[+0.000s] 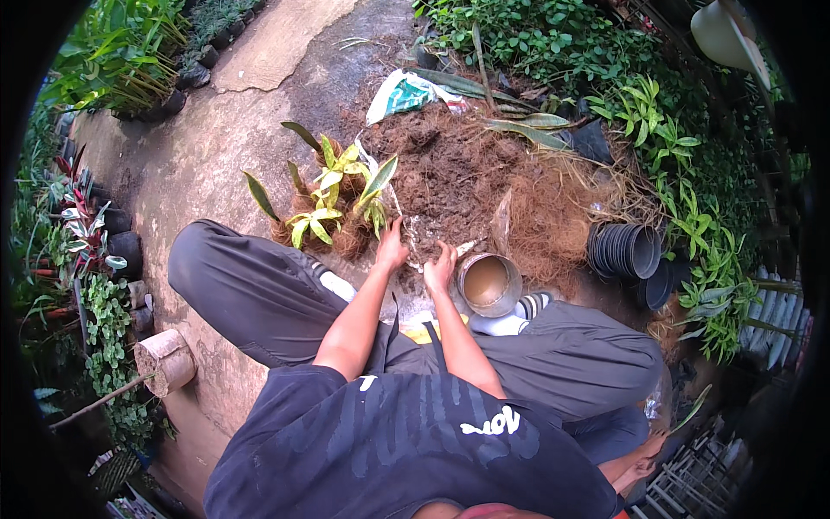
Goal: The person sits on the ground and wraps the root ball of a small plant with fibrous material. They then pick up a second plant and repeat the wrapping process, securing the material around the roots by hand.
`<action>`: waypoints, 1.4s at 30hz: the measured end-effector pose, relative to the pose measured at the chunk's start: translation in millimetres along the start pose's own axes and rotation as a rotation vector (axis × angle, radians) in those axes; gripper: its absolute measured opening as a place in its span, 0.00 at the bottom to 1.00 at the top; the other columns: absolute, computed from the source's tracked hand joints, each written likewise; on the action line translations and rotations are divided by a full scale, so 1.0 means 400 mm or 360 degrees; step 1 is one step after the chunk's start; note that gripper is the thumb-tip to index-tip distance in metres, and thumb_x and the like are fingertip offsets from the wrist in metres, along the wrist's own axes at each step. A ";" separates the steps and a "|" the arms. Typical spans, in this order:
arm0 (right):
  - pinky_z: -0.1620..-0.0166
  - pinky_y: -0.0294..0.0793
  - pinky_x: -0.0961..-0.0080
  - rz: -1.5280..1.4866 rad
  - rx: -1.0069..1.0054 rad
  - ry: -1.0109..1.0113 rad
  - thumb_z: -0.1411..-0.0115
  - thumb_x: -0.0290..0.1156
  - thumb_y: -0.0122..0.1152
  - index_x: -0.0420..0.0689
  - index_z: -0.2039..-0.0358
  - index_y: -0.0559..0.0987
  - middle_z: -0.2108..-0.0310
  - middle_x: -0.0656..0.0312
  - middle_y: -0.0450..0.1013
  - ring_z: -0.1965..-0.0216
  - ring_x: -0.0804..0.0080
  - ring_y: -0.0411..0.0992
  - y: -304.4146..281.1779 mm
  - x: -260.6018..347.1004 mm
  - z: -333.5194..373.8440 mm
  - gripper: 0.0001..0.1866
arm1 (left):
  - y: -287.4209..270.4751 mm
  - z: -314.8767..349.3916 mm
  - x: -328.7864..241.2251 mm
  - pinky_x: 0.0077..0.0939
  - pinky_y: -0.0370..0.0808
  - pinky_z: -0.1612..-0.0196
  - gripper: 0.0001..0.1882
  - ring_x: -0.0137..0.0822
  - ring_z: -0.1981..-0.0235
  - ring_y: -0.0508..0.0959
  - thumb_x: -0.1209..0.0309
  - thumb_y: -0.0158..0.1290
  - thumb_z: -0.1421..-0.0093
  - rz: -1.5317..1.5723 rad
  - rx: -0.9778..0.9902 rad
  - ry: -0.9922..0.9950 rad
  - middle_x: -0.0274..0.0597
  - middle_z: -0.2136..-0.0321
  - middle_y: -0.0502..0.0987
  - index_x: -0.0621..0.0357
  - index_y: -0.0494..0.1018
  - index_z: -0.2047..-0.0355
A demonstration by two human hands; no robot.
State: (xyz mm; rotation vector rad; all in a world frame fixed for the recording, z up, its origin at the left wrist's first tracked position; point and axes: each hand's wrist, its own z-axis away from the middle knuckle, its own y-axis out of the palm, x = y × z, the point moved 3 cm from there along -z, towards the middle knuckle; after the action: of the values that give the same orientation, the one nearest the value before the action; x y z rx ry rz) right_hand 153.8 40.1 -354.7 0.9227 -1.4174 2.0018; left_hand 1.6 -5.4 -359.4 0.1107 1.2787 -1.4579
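My left hand (392, 247) is closed beside the white edge of a sack (396, 201), at the near side of a heap of brown soil and fibre (441, 169). Just right of it, my right hand (440, 266) bends its fingers over the same near edge of the heap. What either hand pinches is too small to make out. Left of my left hand stands a cluster of yellow-green leafy plants (328, 186) with fibre-wrapped root balls (350, 238). A round pot of brown liquid (489, 284) stands close to my right hand.
Loose coconut fibre (549, 229) lies right of the pot, beside a stack of black plastic pots (622, 251). A white and green bag (411, 95) lies behind the heap. A cylindrical block (166, 362) with a stick is at left. Another person's limb (635, 467) shows at lower right.
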 end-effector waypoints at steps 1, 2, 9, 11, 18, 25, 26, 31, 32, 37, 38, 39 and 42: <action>0.39 0.59 0.63 -0.0105 0.0095 -0.0040 0.55 0.18 0.53 0.44 0.51 0.73 0.47 0.52 0.65 0.43 0.54 0.62 -0.002 -0.006 -0.011 0.26 | -0.001 -0.009 -0.001 0.38 0.61 0.38 0.38 0.54 0.39 0.61 0.80 0.50 0.55 0.0150 0.0031 -0.0038 0.60 0.39 0.57 0.54 0.58 0.40; 0.39 0.60 0.64 -0.0214 0.0185 -0.0077 0.55 0.17 0.53 0.44 0.52 0.74 0.49 0.53 0.67 0.44 0.55 0.64 -0.002 -0.007 -0.021 0.26 | -0.009 -0.020 -0.006 0.38 0.64 0.40 0.35 0.53 0.42 0.66 0.80 0.50 0.54 0.0295 0.0064 -0.0076 0.60 0.43 0.64 0.55 0.61 0.42; 0.42 0.65 0.66 -0.0223 0.0203 0.0006 0.51 0.15 0.53 0.41 0.50 0.73 0.50 0.50 0.71 0.47 0.57 0.68 -0.033 0.020 -0.062 0.25 | -0.037 -0.056 -0.044 0.34 0.71 0.47 0.30 0.54 0.50 0.73 0.77 0.48 0.51 0.0450 -0.0015 -0.0227 0.59 0.53 0.72 0.57 0.63 0.45; 0.42 0.64 0.63 0.0152 0.0136 -0.0054 0.51 0.18 0.55 0.41 0.47 0.70 0.46 0.47 0.66 0.43 0.54 0.64 -0.045 0.040 -0.044 0.27 | -0.019 -0.033 -0.058 0.39 0.69 0.44 0.34 0.59 0.47 0.70 0.78 0.48 0.52 0.0229 -0.0184 -0.0111 0.62 0.48 0.68 0.56 0.59 0.41; 0.39 0.62 0.56 0.0436 0.0340 -0.0047 0.50 0.20 0.59 0.65 0.38 0.62 0.37 0.47 0.50 0.39 0.44 0.54 -0.026 0.089 0.031 0.40 | 0.078 -0.008 0.038 0.41 0.60 0.37 0.43 0.63 0.39 0.58 0.78 0.52 0.56 0.0145 0.0108 -0.0031 0.66 0.38 0.50 0.53 0.54 0.37; 0.45 0.68 0.60 0.0572 0.0280 -0.0196 0.50 0.19 0.56 0.56 0.48 0.73 0.43 0.48 0.60 0.46 0.45 0.63 0.009 0.040 0.006 0.27 | 0.131 0.003 0.058 0.39 0.67 0.43 0.32 0.57 0.45 0.67 0.74 0.51 0.51 0.0387 0.0232 -0.0302 0.65 0.44 0.60 0.61 0.62 0.43; 0.45 0.69 0.60 0.0447 0.0325 -0.0144 0.52 0.20 0.58 0.54 0.50 0.74 0.44 0.49 0.61 0.47 0.46 0.64 0.012 0.034 0.000 0.27 | 0.133 -0.001 0.059 0.38 0.69 0.45 0.29 0.54 0.47 0.69 0.72 0.50 0.49 0.0445 0.0190 -0.0322 0.63 0.47 0.64 0.63 0.64 0.45; 0.54 0.73 0.68 -0.0260 0.0328 0.0363 0.64 0.25 0.68 0.50 0.60 0.80 0.60 0.55 0.75 0.60 0.60 0.74 0.044 -0.029 -0.070 0.25 | 0.091 -0.011 -0.021 0.30 0.72 0.58 0.23 0.36 0.64 0.77 0.59 0.41 0.36 0.0952 0.0164 -0.0527 0.46 0.66 0.80 0.67 0.74 0.57; 0.55 0.73 0.69 -0.0440 0.0409 0.0532 0.64 0.26 0.68 0.50 0.60 0.80 0.63 0.57 0.76 0.62 0.62 0.75 0.052 -0.017 -0.080 0.24 | 0.079 -0.026 -0.017 0.32 0.73 0.60 0.23 0.37 0.65 0.78 0.58 0.41 0.35 0.1055 0.0053 -0.0541 0.47 0.64 0.80 0.67 0.76 0.60; 0.65 0.71 0.80 -0.1255 0.0590 0.0608 0.50 0.22 0.52 0.38 0.46 0.70 0.71 0.64 0.74 0.72 0.80 0.70 0.017 0.124 -0.117 0.27 | -0.042 -0.057 -0.138 0.30 0.74 0.59 0.23 0.34 0.64 0.79 0.56 0.40 0.33 0.1216 -0.0018 -0.0399 0.46 0.65 0.80 0.62 0.77 0.58; 0.63 0.70 0.77 -0.1469 0.0604 0.0636 0.49 0.22 0.49 0.38 0.43 0.67 0.72 0.66 0.73 0.72 0.81 0.69 0.008 0.131 -0.130 0.29 | -0.064 -0.053 -0.179 0.26 0.72 0.56 0.23 0.34 0.62 0.78 0.56 0.39 0.32 0.1270 0.0017 -0.0265 0.43 0.63 0.80 0.62 0.76 0.58; 0.53 0.70 0.65 -0.1660 0.0505 0.0776 0.50 0.23 0.45 0.39 0.40 0.63 0.68 0.64 0.72 0.65 0.77 0.69 -0.036 0.227 -0.116 0.33 | -0.077 -0.054 -0.176 0.26 0.71 0.54 0.22 0.33 0.61 0.78 0.57 0.40 0.32 0.1414 0.0035 -0.0175 0.42 0.62 0.80 0.61 0.76 0.56; 0.40 0.59 0.48 -0.1989 0.0767 0.0721 0.49 0.30 0.45 0.40 0.39 0.64 0.40 0.58 0.62 0.47 0.61 0.65 -0.076 0.224 -0.160 0.33 | -0.102 -0.039 -0.215 0.32 0.71 0.52 0.23 0.34 0.58 0.76 0.52 0.43 0.35 0.1902 0.0142 -0.0224 0.40 0.60 0.78 0.58 0.74 0.53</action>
State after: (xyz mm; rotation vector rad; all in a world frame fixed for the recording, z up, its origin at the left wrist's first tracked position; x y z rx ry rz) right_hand 104.2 112.8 -281.8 1.0486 0.0340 1.3609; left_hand -6.6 52.5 -282.6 0.6891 0.7543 -0.4622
